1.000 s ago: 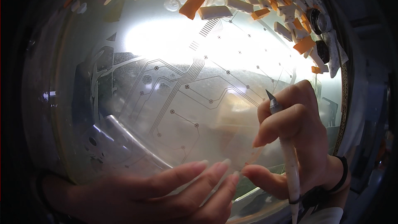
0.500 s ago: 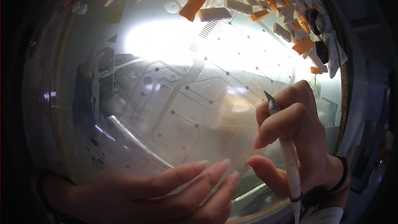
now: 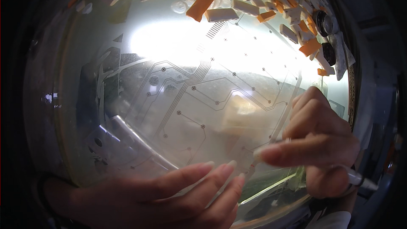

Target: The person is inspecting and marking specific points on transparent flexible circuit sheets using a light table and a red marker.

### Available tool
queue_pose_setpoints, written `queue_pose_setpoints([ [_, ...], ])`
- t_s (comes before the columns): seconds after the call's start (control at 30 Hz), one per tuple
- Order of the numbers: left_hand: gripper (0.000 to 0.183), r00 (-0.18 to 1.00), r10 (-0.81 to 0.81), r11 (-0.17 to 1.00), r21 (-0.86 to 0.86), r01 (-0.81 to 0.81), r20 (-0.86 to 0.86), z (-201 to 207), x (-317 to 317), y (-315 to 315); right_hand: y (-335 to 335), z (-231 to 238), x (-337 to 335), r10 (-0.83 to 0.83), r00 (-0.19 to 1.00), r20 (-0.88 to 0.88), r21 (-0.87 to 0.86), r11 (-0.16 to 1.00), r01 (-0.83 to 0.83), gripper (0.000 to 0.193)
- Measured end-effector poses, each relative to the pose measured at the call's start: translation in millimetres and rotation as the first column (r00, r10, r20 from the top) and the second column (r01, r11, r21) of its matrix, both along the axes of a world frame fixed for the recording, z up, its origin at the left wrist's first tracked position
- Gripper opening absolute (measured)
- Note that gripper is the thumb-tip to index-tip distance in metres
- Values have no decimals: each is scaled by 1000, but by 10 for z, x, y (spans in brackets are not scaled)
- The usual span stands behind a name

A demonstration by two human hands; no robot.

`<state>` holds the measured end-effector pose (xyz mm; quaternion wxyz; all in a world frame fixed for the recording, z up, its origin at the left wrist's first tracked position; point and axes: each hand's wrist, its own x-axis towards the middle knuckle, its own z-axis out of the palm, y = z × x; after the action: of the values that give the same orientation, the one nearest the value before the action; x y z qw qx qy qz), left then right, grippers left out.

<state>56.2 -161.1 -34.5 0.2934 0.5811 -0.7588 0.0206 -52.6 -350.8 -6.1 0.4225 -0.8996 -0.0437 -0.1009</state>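
Observation:
A clear film printed with dark circuit lines and dots [image 3: 203,106] lies over a brightly lit, shiny surface. My left hand [image 3: 182,195] rests at the film's near part, palm down, fingers stretched out and holding nothing. At the right, my right hand [image 3: 324,144] has its fingers curled around a white craft knife [image 3: 356,177]. The knife's tapered tail sticks out toward the lower right; its blade is hidden. The outstretched right thumb points left over the film's near right part, close to my left fingertips. Whether it touches the film I cannot tell.
Many white and orange eraser-like blocks [image 3: 222,15] lie along the far edge and far right. Dark round lids [image 3: 324,23] stand among them. A curled clear plastic strip [image 3: 142,140] lies at the left. A cardboard edge [image 3: 352,89] runs along the right.
My right hand has turned over, swinging the knife from upright, blade up, to lying with its tail to the lower right. The film has shifted slightly; my left hand has stayed nearly still.

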Motion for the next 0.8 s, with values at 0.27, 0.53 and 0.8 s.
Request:
queue_pose_setpoints([
  [0.27,15,1000,11,1000,-23,-11,-14,-25,-10,-7,124,47,-106,-56,987,-149,287,953,98,11],
  [0.53,15,1000,21,999,-28,-21,-10,-28,-18,-10,95,-14,-103,-58,997,-55,246,967,70,23],
  [0.8,15,1000,29,999,-32,-29,-5,-30,-23,-18,99,-19,-96,-33,999,-42,211,977,41,21],
])
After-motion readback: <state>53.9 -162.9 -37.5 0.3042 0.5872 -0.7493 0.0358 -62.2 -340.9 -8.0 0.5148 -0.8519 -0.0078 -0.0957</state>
